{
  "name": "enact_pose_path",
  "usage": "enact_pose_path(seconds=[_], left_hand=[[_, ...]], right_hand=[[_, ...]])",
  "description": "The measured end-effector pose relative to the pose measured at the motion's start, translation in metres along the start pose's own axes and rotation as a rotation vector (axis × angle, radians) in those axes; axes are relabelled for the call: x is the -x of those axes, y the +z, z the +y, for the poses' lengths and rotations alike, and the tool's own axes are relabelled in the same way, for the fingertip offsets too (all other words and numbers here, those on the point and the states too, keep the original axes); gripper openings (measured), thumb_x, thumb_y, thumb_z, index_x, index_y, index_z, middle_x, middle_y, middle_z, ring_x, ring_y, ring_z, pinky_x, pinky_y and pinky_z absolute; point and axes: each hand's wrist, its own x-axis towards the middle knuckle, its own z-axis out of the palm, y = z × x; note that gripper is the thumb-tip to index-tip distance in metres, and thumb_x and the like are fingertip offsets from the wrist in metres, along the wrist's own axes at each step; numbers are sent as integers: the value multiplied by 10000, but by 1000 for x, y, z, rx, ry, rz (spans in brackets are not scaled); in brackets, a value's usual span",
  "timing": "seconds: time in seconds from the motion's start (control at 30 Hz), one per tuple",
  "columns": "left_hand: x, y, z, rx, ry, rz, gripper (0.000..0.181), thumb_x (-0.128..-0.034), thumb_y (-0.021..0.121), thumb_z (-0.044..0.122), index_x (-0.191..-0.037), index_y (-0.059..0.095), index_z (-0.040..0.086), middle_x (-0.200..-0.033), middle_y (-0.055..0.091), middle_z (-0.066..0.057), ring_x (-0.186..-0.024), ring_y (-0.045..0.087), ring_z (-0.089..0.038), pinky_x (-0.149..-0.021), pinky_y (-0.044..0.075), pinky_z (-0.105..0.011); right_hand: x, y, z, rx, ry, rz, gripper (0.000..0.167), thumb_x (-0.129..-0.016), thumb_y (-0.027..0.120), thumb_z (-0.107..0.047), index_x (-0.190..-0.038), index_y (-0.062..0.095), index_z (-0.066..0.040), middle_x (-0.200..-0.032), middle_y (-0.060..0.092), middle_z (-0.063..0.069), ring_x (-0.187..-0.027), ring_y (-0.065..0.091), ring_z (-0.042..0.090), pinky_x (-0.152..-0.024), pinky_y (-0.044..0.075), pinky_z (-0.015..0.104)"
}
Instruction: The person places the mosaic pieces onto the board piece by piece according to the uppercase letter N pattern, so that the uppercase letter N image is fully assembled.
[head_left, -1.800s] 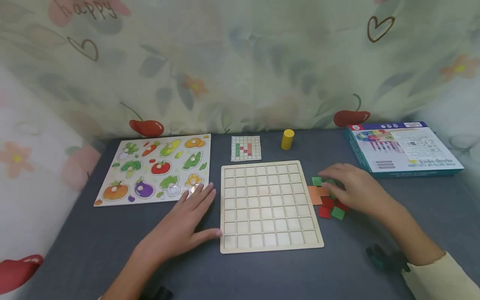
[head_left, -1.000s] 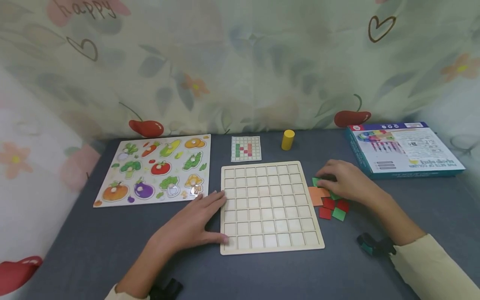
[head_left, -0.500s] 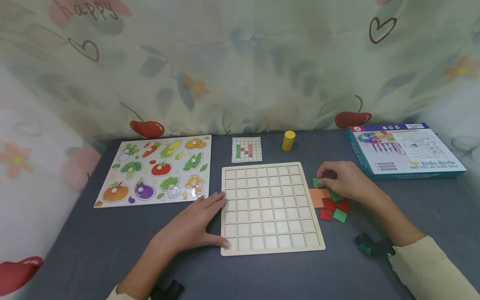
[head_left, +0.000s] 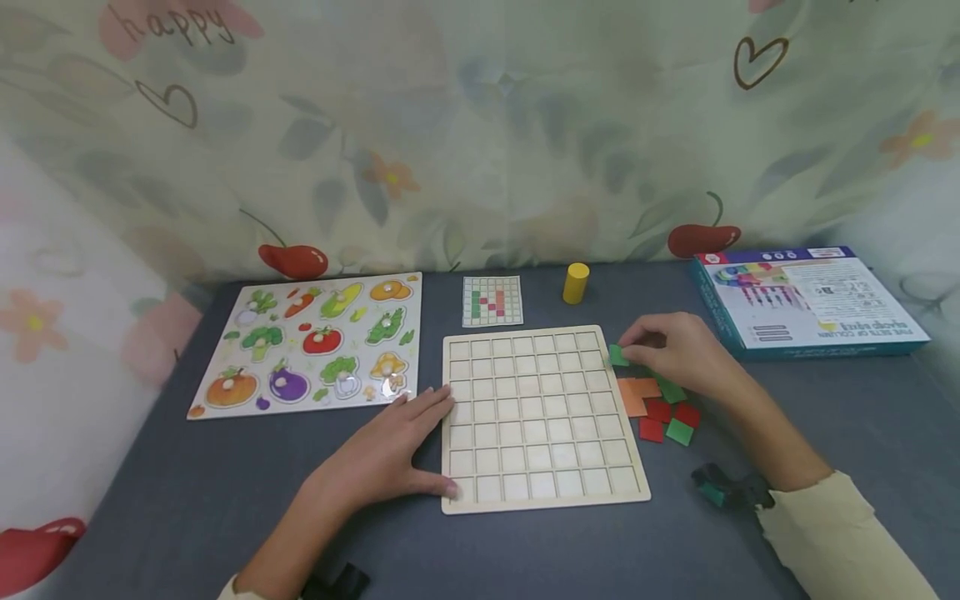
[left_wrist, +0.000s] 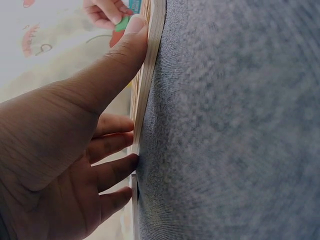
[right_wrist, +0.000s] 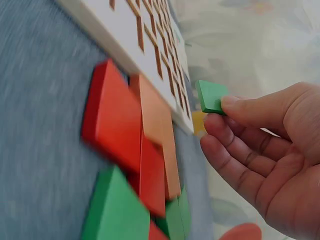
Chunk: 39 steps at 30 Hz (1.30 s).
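Note:
My right hand [head_left: 678, 350] pinches a green square tile [right_wrist: 211, 96] between thumb and fingers, lifted beside the right edge of a wooden grid board [head_left: 540, 417]. The board's square cells hold no tiles. Along its left edge lies my left hand [head_left: 378, 454], fingers extended, with the thumb [left_wrist: 131, 42] on the near left corner and the fingertips at the rim. Below the right hand, a loose pile of tiles sits against the board: orange tiles [head_left: 633, 396], red tiles [head_left: 651, 429] and green tiles [head_left: 680, 432], partly overlapping.
A small pattern card [head_left: 492, 302] lies behind the board, with a yellow cylinder [head_left: 576, 283] standing to its right. A vegetable puzzle board [head_left: 307, 346] occupies the left back of the dark table [head_left: 555, 554]. At the right back is a flat box [head_left: 810, 300].
My left hand has moved right onto the board's edge. My right hand has picked a green tile from the top of the pile and carried it up and left toward the board.

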Motion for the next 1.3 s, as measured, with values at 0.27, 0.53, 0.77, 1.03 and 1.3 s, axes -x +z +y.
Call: enact_pose_path(seconds=[0.27, 0.53, 0.77, 1.03, 1.3], left_hand=[[0, 0, -1, 7, -4, -2, 1080, -746, 789, 641, -1552, 372, 56, -1602, 327, -90, -1468, 282, -309, -1179, 201, -536], [0, 0, 0, 11, -5, -6, 1078, -748, 796, 630, -1552, 369, 53, -1603, 326, -94, -1470, 281, -305, -1181, 198, -533], [0, 1, 0, 14, -7, -7, 1078, -746, 797, 630, -1554, 369, 61, -1606, 321, -86, -1474, 270, -302, -1183, 193, -529], [1, -1, -1, 7, 5, -17, 1062, -765, 774, 636, -1553, 367, 52, -1609, 311, -96, -1473, 270, -310, -1182, 192, -534], [2, 0, -1, 4, -5, -28, 1059, -778, 753, 649, -1563, 351, 64, -1620, 292, -83, -1480, 254, -301, -1184, 186, -534]], right_hand=[[-13, 17, -25, -83, 20, -40, 43, -914, 732, -81, -942, 765, -84, -897, 704, 9, -880, 599, 229, -790, 509, 397], [-27, 41, -48, -147, -6, -106, 32, -903, 743, -64, -928, 761, -72, -869, 691, 1, -839, 625, 207, -790, 513, 377], [-35, 58, -65, -170, -38, -147, 30, -897, 749, -74, -909, 756, -48, -835, 689, -19, -785, 633, 172, -729, 516, 345], [-45, 82, -91, -167, -98, -168, 73, -873, 737, -39, -843, 749, -104, -799, 677, -36, -746, 608, 146, -694, 510, 315], [-51, 99, -108, -97, -126, -156, 89, -875, 731, -41, -822, 744, -111, -765, 662, -47, -721, 575, 126, -661, 486, 297]])
